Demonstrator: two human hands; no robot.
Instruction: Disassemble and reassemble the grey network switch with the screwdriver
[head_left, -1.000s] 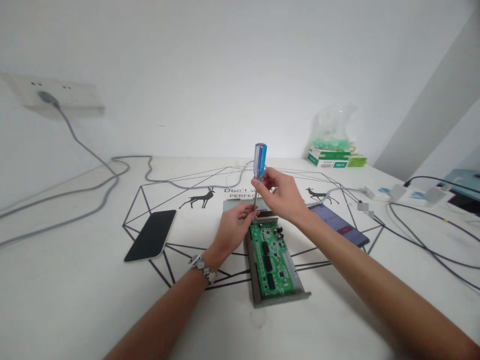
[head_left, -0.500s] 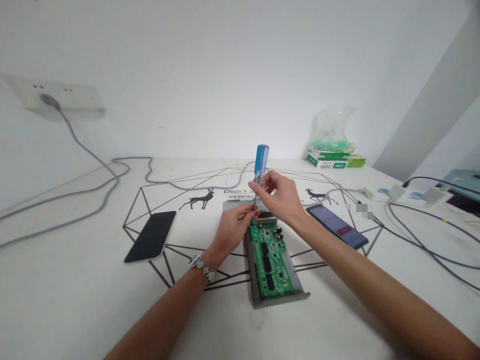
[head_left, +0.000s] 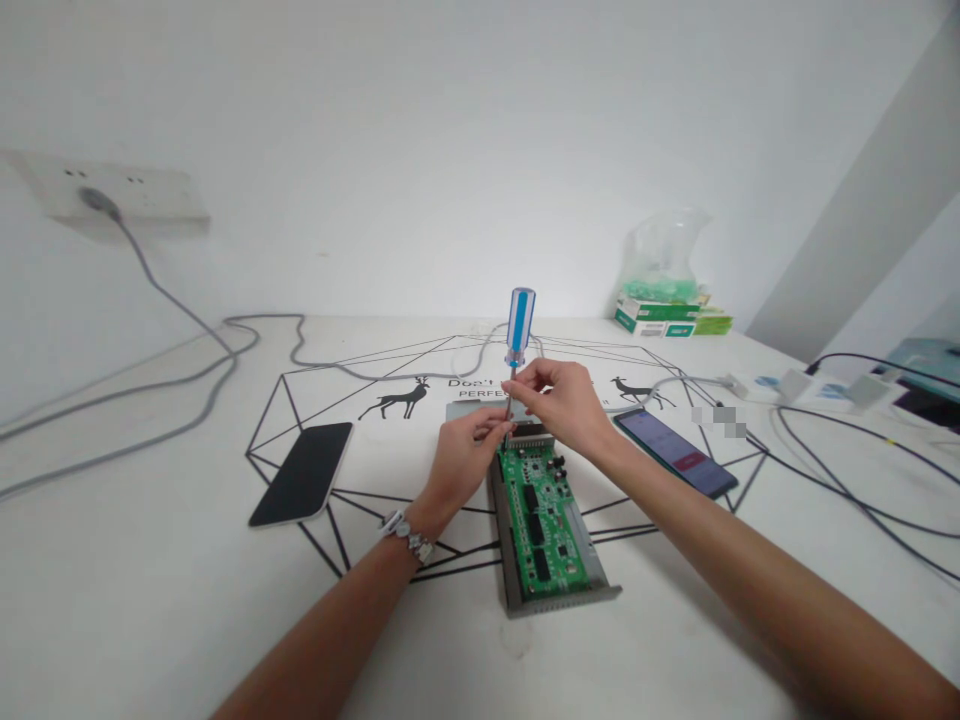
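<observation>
A green circuit board (head_left: 541, 520) lies in a grey metal tray (head_left: 592, 565) at the middle of the white table. A screwdriver with a blue and clear handle (head_left: 519, 325) stands upright over the board's far end. My right hand (head_left: 564, 405) pinches the screwdriver just below the handle, on the top of the shaft. My left hand (head_left: 466, 455) has its fingertips closed on the lower shaft, near the tip at the board's far left corner. A watch sits on my left wrist.
A dark phone (head_left: 302, 471) lies left of the board, and a lit phone (head_left: 676, 452) lies to the right. Grey cables (head_left: 187, 375) run from a wall socket (head_left: 112, 197). Green boxes and a bag (head_left: 664, 300) stand at the back right, chargers and wires (head_left: 825, 400) at far right.
My right hand has slid down from the handle's base to the top of the shaft. The screwdriver stays upright, and my left hand keeps its place.
</observation>
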